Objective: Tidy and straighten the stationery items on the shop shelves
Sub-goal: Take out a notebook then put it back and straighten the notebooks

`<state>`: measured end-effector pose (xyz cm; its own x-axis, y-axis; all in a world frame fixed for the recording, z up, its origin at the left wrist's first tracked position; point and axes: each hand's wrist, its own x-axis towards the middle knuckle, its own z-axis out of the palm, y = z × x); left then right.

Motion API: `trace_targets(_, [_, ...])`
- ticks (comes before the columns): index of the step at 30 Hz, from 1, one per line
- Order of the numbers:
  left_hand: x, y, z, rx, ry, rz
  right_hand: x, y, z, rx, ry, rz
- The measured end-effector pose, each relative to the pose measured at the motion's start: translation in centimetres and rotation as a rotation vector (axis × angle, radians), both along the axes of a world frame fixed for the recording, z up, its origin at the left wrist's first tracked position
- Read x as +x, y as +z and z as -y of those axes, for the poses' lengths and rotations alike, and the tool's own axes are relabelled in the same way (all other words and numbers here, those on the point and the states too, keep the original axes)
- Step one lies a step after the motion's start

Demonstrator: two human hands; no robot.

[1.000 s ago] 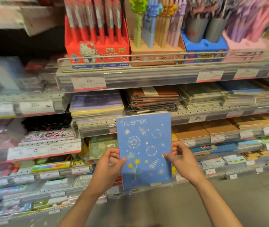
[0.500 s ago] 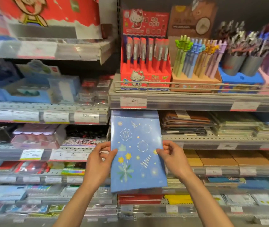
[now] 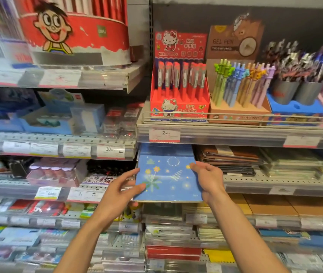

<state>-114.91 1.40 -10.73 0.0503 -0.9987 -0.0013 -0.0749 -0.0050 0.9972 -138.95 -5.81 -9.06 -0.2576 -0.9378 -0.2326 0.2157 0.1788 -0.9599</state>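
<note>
Shop shelving, several tiers. One blue notebook (image 3: 168,178) lies half into the slot under the 2.00 tag (image 3: 164,135), its near edge overhanging the shelf (image 3: 274,183) — flat, so it should slide onto the stack. My right hand (image 3: 209,180) grips its right edge, thumb on top. My left hand (image 3: 120,191) steadies the left edge — fingers spread and loosely bent, thumb on the cover. Two hands, one notebook.

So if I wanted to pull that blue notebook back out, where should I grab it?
Probably by its near edge, coming from the front. The blue notebook lies flat with its far end tucked under the shelf above, so only the near part sticks out. The right hand holds its right side; the left hand touches its left side.
</note>
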Motion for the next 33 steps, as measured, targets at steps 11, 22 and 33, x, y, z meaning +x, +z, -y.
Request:
trace_targets(11, [-1.7, -0.3, 0.1, -0.013, 0.141, -0.285, -2.6, 0.7, -2.4, 0.129, 0.359, -0.006])
trace_targets(22, [-2.8, 0.1, 2.6, -0.114, 0.182, -0.135, -1.0, 0.8, -1.7, 0.065, 0.211, -0.068])
trace_targets(33, [-1.1, -1.6, 1.9, -0.737, 0.19, 0.877, -1.4, 0.0, -4.7, -0.624, 0.337, -1.365])
